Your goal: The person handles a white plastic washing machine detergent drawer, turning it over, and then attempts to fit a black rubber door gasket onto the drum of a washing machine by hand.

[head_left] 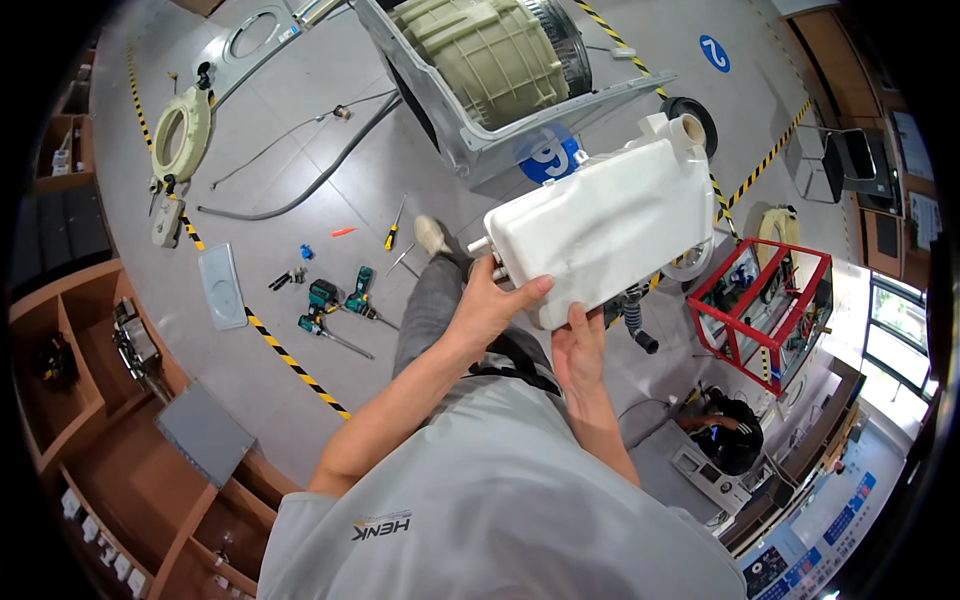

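A white plastic housing (600,225) with a round spout at its upper right is held up in front of me, tilted across the view. My left hand (500,310) grips its lower left end, thumb on the front face. My right hand (580,345) holds its lower edge, thumb on the front, other fingers largely hidden. Beyond it stands an open appliance cabinet (480,150) with a cream ribbed tub (480,55). On the floor lie green-black power drills (325,300), a yellow screwdriver (390,237) and small parts.
Hoses (290,205), a cream ring (183,132) and a flat panel (222,285) lie to my left beside striped tape, near wooden shelves (45,365). At right stand a red-framed box (760,350) and a chair (840,160); another person (735,435) is low at lower right.
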### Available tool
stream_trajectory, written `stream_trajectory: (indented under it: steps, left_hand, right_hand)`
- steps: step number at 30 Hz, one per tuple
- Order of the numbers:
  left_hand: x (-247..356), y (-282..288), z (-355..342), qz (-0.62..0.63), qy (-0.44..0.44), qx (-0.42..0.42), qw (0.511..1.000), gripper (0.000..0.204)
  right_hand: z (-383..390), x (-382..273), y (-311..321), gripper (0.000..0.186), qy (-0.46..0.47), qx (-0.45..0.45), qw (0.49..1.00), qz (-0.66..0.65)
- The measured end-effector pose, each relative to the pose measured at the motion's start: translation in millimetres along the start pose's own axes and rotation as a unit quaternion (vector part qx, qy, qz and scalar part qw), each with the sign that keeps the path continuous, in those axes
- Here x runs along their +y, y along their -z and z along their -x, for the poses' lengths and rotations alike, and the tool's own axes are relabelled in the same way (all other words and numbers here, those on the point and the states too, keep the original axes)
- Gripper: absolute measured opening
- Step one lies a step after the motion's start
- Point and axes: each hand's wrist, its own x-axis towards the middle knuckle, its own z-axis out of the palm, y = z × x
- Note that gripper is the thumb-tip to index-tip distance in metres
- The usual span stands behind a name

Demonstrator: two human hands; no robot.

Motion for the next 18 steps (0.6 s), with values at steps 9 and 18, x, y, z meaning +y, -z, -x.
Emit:
stream_trajectory:
  steps: [9,18]
  left_hand:
    - [60.6,16.3,-77.3,-0.134,-0.03,-0.107,0.985,0.09]
    - [84.7,45.4,-126.8,-0.086,0.091,-0.187,0.974,0.094]
  right_hand:
    - [-51.9,-29.3,-43.3,0.063,0.006,0.083,0.995,0.062]
    - [-80.5,-24.0,-72.7,0.074,-0.039,0.172,0.981,0.077]
